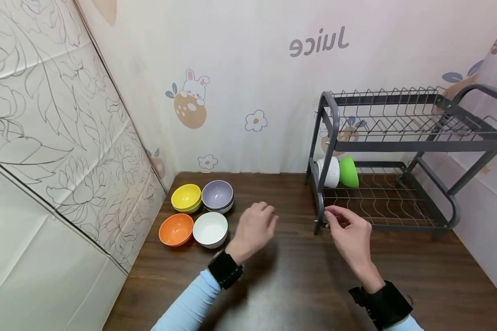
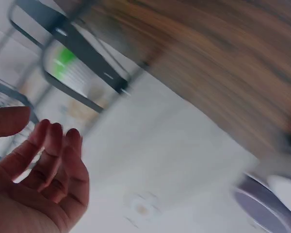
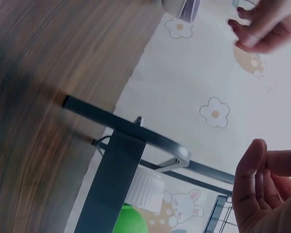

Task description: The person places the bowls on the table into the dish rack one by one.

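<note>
My left hand [image 1: 254, 230] hovers over the table to the right of the bowls, its fingers loosely bent and nothing in them. In the head view, my right hand [image 1: 352, 236] is in front of the dish rack's [image 1: 322, 197] near left leg. Its thumb and fingertips come together, with nothing visible between them. On the lower tier, a white ribbed bowl [image 1: 330, 173] and a green bowl [image 1: 349, 173] stand tilted on their sides at the left end. Nearest to my left hand are a white bowl [image 1: 211, 229] and a purple bowl [image 1: 217, 195], the purple one stacked on another.
Further left sit stacked yellow bowls [image 1: 186, 197] and an orange bowl [image 1: 176, 230]. The rack's upper tier [image 1: 397, 124] of wire slots overhangs the lower one. Behind the wooden table [image 1: 290, 285] rises a printed wall covering [image 1: 248, 55].
</note>
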`<state>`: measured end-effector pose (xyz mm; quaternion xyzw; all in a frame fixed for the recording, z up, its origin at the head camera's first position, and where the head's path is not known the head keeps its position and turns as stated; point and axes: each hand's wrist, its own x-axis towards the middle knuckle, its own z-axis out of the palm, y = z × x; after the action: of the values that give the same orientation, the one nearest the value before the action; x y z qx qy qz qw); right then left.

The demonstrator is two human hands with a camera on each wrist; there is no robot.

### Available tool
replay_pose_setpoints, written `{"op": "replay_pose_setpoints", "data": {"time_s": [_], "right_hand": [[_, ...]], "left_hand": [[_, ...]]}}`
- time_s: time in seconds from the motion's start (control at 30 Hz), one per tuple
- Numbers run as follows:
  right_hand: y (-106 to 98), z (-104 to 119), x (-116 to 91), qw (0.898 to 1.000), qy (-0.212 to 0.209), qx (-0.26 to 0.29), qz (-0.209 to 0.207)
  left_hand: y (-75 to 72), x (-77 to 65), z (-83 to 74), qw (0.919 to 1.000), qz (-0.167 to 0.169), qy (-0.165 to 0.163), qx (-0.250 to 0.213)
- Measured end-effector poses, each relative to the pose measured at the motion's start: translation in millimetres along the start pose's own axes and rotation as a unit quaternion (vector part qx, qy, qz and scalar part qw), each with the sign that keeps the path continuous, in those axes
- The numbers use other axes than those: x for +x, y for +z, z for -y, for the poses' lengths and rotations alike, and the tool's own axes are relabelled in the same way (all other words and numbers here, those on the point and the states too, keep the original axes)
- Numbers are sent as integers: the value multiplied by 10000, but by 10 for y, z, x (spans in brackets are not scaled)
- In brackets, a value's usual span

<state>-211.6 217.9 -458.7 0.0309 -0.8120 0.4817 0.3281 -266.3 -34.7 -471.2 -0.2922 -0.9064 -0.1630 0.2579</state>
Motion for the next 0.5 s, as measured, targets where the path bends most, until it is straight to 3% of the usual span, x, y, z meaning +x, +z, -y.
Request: {"op": "replay_pose_setpoints", "data": {"time_s": [0.1,0.27,0.37,0.5], "right_hand": [[32,3,-51,9999,58,13,114],[84,-17,-114,9995,178,15,260],[113,-20,-137,9992,242,62,312],[162,-6,-158,9989,267,108,366]], "left_hand": [[-25,-26,367,9977,197,-605,239],[-30,-37,909,9903,522,-1103,658],[-7,-53,1095,9889,495,-1208,705],[35,-86,1219,9863,271,-1423,786]]}}
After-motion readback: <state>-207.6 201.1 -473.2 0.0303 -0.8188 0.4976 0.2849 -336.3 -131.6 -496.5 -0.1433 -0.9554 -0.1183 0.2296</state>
